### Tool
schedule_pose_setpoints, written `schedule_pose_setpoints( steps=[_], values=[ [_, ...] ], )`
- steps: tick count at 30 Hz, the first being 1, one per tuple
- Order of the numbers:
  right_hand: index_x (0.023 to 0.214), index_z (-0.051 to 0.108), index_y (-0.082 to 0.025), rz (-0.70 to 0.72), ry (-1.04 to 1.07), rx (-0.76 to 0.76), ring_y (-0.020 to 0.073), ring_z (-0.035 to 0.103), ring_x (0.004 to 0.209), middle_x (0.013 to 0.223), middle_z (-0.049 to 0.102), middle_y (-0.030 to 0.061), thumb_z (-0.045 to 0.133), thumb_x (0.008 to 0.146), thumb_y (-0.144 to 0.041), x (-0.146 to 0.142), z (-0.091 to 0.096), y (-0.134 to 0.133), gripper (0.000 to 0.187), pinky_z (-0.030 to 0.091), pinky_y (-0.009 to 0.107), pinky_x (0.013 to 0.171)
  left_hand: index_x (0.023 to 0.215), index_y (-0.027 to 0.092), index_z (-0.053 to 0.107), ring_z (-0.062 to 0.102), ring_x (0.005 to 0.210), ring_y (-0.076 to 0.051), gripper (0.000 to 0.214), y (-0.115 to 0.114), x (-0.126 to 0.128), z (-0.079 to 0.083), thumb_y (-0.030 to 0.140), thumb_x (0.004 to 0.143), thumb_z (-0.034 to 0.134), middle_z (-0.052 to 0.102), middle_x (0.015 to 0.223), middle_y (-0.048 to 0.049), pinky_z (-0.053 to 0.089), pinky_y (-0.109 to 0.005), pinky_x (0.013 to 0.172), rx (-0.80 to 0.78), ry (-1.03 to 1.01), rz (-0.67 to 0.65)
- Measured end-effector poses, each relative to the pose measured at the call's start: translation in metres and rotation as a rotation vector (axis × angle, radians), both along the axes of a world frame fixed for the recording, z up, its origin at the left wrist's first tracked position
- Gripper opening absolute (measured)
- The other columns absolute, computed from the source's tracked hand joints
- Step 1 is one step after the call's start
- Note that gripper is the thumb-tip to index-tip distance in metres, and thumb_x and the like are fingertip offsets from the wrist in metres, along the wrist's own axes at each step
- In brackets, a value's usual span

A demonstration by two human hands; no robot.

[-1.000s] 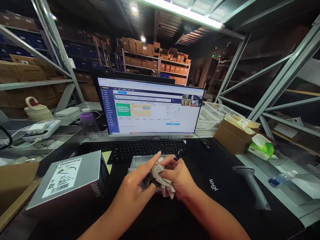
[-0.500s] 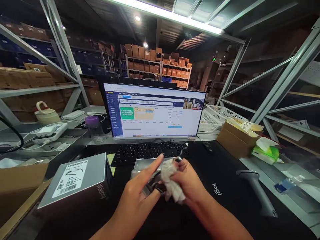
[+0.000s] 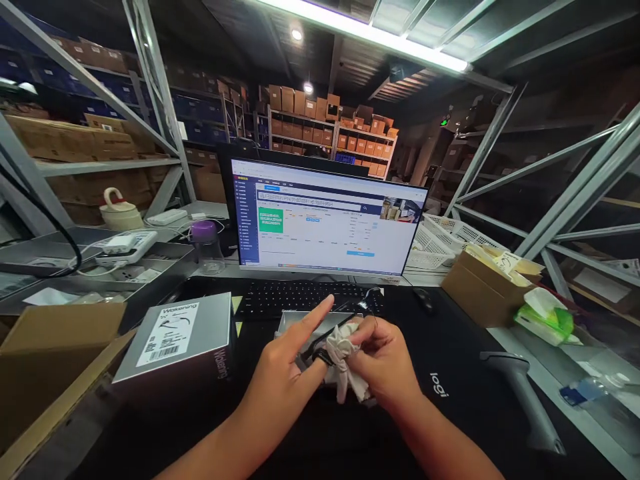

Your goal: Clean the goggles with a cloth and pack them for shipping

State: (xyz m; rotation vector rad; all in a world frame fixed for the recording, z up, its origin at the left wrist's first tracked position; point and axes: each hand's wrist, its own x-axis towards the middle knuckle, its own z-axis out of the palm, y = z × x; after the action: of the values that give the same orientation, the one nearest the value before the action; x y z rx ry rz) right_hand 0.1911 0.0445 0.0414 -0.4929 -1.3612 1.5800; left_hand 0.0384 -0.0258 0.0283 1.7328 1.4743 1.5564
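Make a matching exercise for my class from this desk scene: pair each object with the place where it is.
Objects:
1. beige cloth
2. barcode scanner
3. grey box with white label
4. bottle with purple lid

Places:
A. left of the monitor
B. pinched in the right hand
C. lying right of the right hand
D. left of the left hand

Pairs: 1-B, 2-C, 3-D, 4-A

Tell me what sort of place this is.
Probably a warehouse packing station: steel racks of cardboard cartons, a handheld barcode scanner on a desk mat, and a barcode-labelled box.
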Motion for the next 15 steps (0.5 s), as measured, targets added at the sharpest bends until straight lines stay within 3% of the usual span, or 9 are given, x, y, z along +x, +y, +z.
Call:
schedule_pose_setpoints(
  steps=[2,4,8,10,15],
  values=[
    [0.061,0.066,-0.017,-0.064,-0.056,0.066,0.0085,0.056,0.06,0.064,0.065,-0.003,0.085,0.054,-0.005,-0.002,-0.001,-0.002,0.023,0.044,0.017,0.058,0.144,0.037,0.048,0.055,0.132,-0.017,0.067,0.001,-0.001,-0.001,0.012,0.082,0.053,0.055,0.145,0.0059,0.045,-0.031,0.112,-0.022,-0.005,0.009],
    [0.063,0.066,-0.016,-0.033,-0.071,-0.034,0.0082,0.055,0.056,0.061,0.067,-0.0028,0.086,0.053,-0.008,-0.001,0.0,-0.001,0.025,0.043,0.017,0.054,0.143,0.037,0.05,0.055,0.132,-0.017,0.066,0.003,-0.002,-0.002,0.012,0.081,0.054,0.056,0.145,0.0061,0.043,-0.033,0.114,-0.02,0.024,0.012],
    [0.067,0.063,-0.017,0.252,-0.054,-0.354,0.0094,0.055,0.043,0.055,0.067,-0.0021,0.094,0.049,-0.019,0.005,0.002,0.009,0.036,0.043,0.018,0.042,0.14,0.036,0.053,0.058,0.129,-0.017,0.071,0.004,-0.002,0.002,0.008,0.075,0.053,0.061,0.139,0.0065,0.044,-0.033,0.113,-0.009,0.103,-0.047],
    [0.07,0.063,-0.017,0.321,0.015,-0.434,0.0113,0.061,0.046,0.058,0.069,-0.0016,0.094,0.052,-0.022,0.008,0.004,0.012,0.036,0.05,0.02,0.046,0.14,0.036,0.054,0.059,0.127,-0.017,0.074,0.002,-0.003,0.006,0.006,0.072,0.052,0.062,0.138,0.0068,0.044,-0.032,0.112,0.011,0.117,-0.05],
    [0.076,0.065,-0.018,0.243,0.181,-0.541,0.0122,0.071,0.062,0.071,0.073,-0.002,0.093,0.057,-0.018,0.013,0.012,0.006,0.034,0.06,0.021,0.064,0.139,0.032,0.056,0.06,0.127,-0.017,0.069,-0.002,-0.002,0.012,0.007,0.075,0.053,0.062,0.139,0.0041,0.045,-0.032,0.112,0.08,0.146,0.014]
  ],
)
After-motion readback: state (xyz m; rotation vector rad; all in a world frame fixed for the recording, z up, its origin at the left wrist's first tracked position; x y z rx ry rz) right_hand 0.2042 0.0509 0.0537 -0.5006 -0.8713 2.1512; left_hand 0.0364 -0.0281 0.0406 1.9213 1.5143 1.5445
